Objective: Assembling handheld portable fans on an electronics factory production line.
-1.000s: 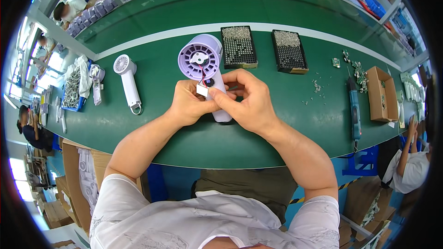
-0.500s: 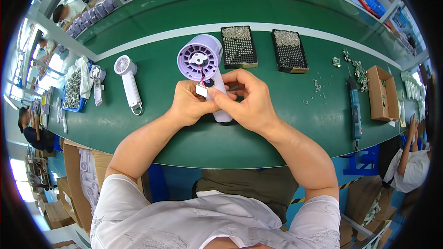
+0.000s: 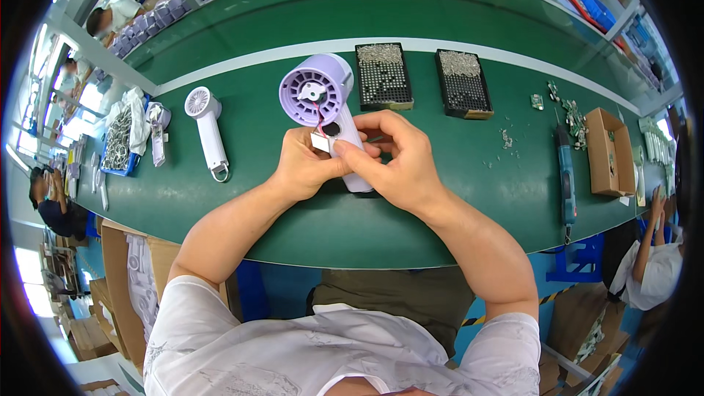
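Note:
A lilac handheld fan (image 3: pixel 317 89) is held over the green table, its round head facing me with the motor hub showing. Red and dark wires run from the hub down to a small white rectangular piece (image 3: pixel 321 142) at the handle. My left hand (image 3: pixel 302 167) is closed round the handle's left side, next to that white piece. From the right, my right hand (image 3: pixel 400 165) grips the handle, its thumb pressed on the front just below a dark round display (image 3: pixel 332 130). Some fingers are hidden behind the handle.
Two black trays (image 3: pixel 383 79) (image 3: pixel 465 86) of small metal screws stand beyond my hands. Rightward lie loose screws (image 3: pixel 506 138), circuit boards (image 3: pixel 576 128), an electric screwdriver (image 3: pixel 565 183) and a cardboard box (image 3: pixel 610 154). Leftward are a white handheld fan (image 3: pixel 210 136) and a blue tray (image 3: pixel 132 165) of metal rings.
The round display on the handle was lit and is now dark. The fan head has tipped slightly left; both hands keep their hold.

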{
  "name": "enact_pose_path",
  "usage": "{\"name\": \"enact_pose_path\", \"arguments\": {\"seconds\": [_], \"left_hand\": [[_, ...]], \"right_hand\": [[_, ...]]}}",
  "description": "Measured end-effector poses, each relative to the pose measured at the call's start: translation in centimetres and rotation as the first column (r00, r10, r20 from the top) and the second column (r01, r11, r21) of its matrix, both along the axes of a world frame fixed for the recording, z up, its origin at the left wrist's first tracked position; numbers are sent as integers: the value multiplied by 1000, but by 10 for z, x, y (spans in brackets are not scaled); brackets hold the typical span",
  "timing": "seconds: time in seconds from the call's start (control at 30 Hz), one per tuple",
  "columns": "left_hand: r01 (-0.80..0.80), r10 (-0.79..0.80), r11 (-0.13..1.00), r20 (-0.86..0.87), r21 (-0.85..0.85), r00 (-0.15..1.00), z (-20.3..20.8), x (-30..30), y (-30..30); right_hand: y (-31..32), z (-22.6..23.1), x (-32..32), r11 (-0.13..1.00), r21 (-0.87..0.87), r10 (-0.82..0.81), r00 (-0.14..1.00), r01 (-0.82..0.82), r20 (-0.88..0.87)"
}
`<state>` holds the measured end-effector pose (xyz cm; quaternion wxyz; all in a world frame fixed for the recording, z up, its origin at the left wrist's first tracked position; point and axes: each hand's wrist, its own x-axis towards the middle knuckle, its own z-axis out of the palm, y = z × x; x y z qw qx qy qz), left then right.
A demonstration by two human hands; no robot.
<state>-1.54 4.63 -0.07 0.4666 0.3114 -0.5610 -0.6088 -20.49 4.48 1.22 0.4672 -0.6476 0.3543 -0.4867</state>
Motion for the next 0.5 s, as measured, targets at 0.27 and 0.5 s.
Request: {"name": "enact_pose_path", "arguments": {"seconds": [0.27,0.5], "left_hand": [[-40,90,988,-349,148,933,-7,11,-22],[29,8,996,-444,78,896,-13,12,-28]], "right_hand": [[-4,-5,-1,978,-198,-69,998,70,12],[4,-10,6,998,-55,-32,999,34,24]]}}
